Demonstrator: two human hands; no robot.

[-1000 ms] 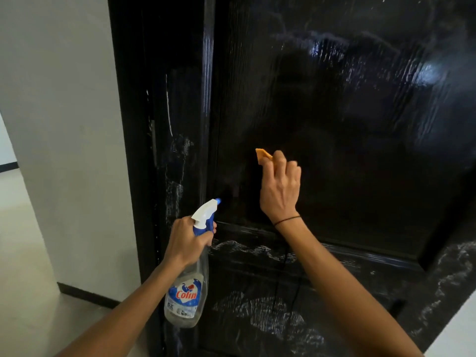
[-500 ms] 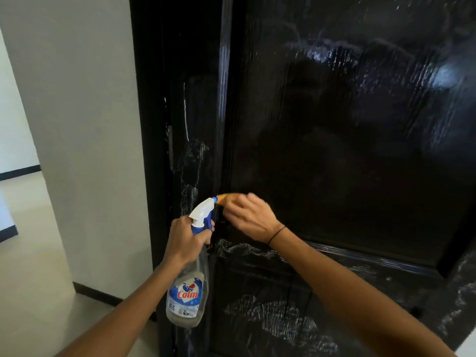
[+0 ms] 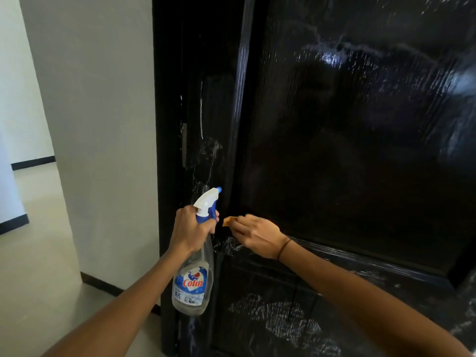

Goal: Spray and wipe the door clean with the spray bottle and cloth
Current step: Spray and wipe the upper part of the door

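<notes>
Wiping black door (image 3: 360,163) at panel's lower left corner
Right hand (image 3: 257,237) pinches orange cloth (image 3: 227,220); left hand (image 3: 189,231) fingers curled round Colin spray bottle (image 3: 193,284)

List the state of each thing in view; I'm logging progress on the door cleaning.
Glossy black wooden door: wet sheen on upper panel, white streaks on lower panel.
Clear plastic spray bottle with white-and-blue trigger: upright, partly filled, nozzle toward door.
Orange cloth: bunched, against door.
Left hand: grips bottle neck.
Right hand: holds cloth.
</notes>
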